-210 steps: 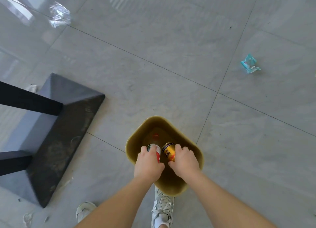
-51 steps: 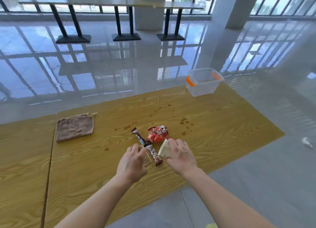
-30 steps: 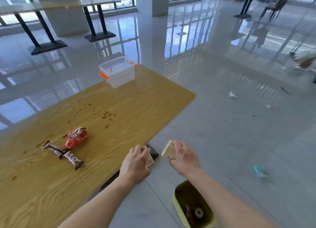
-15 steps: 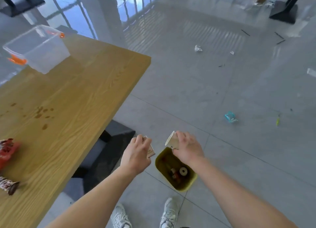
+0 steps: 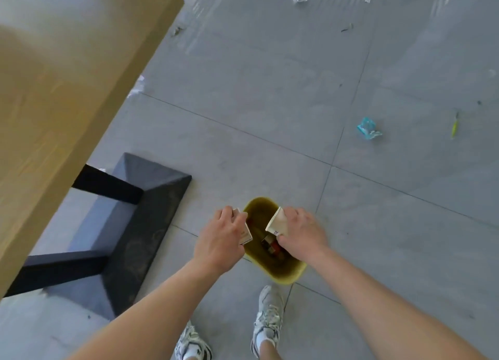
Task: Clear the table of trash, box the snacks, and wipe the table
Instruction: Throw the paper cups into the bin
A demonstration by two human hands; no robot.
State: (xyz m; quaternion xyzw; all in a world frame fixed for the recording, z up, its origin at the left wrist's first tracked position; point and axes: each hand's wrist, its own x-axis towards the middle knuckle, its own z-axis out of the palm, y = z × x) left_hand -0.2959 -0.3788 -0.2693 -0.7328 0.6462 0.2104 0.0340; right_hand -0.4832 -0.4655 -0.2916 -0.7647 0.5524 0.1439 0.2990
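Over the bin on the grey floor, both hands hung close together. Left hand was clamped on a small carton at the bin's left rim; right hand gripped a tilted paper cup above the opening. Cans lay inside. Beside it stood the table and its black base.

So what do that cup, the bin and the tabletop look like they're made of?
Cup: likely paper, matte white, thin wall with some print. Bin: probably plastic, a smooth olive-yellow moulded wall with rounded corners. Tabletop: wood or a wood-look laminate, with yellowish grain lines and a thick square edge; the blur leaves it open which.
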